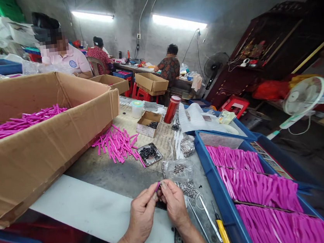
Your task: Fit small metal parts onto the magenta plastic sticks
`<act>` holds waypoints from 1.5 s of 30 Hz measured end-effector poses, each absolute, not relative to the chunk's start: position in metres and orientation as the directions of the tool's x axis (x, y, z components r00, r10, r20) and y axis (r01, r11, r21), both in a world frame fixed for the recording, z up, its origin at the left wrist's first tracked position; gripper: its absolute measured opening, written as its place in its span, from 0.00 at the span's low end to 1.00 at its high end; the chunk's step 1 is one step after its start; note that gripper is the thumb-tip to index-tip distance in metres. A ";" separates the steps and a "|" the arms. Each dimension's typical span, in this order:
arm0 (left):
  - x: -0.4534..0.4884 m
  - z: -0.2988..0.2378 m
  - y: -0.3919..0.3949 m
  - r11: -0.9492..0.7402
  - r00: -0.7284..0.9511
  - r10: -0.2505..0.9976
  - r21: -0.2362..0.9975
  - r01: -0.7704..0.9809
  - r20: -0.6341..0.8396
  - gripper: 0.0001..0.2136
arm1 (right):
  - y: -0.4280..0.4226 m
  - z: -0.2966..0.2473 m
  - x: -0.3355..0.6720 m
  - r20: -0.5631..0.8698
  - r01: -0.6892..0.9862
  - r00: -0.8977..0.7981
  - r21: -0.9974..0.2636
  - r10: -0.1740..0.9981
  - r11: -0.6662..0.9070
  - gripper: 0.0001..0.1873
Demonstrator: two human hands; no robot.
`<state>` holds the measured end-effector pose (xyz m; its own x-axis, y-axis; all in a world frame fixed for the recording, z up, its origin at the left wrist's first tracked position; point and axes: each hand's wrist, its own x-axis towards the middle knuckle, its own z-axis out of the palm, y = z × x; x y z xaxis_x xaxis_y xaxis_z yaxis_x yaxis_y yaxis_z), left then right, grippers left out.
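Note:
Over the near table edge, my left hand [141, 211] pinches a small magenta strip [157, 186], most of it hidden by the fingers. My right hand [173, 202] is closed at the strip's other end, fingertips touching those of the left; whether it also grips a tiny part cannot be made out. Just beyond the hands lies a clear plastic bag [179, 170] of small metal pieces. A square dish [150, 155] of small black parts sits further off, beside a loose pile of magenta strips [117, 142].
A large cardboard box [51, 149] holding magenta strips stands left. To the right, a blue tray [205, 159] has rows of magenta pieces. Tweezers [198, 218] and a yellow-handled tool [224, 235] lie near my right wrist. A red flask [172, 109] stands behind; several people sit further back.

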<state>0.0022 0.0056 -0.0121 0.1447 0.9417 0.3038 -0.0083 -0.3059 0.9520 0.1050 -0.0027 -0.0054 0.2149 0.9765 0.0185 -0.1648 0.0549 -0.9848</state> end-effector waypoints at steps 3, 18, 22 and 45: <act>0.002 -0.012 0.005 -0.301 0.146 0.943 0.953 -0.016 0.300 0.12 | -0.002 -0.007 0.105 0.014 -0.184 0.202 -0.981 0.979 0.052 0.15; 0.000 -0.006 0.005 -0.387 0.157 0.913 0.921 0.040 0.377 0.13 | -0.002 0.001 0.106 0.097 -0.076 0.226 -0.990 0.969 0.117 0.11; 0.000 -0.004 0.005 -0.403 0.156 0.907 0.914 0.056 0.390 0.13 | -0.003 0.006 0.106 0.119 -0.059 0.254 -0.989 0.960 0.138 0.09; -0.001 -0.001 0.005 -0.381 0.151 0.916 0.924 0.039 0.371 0.13 | -0.003 0.008 0.104 0.043 -0.188 0.246 -0.978 0.968 0.092 0.09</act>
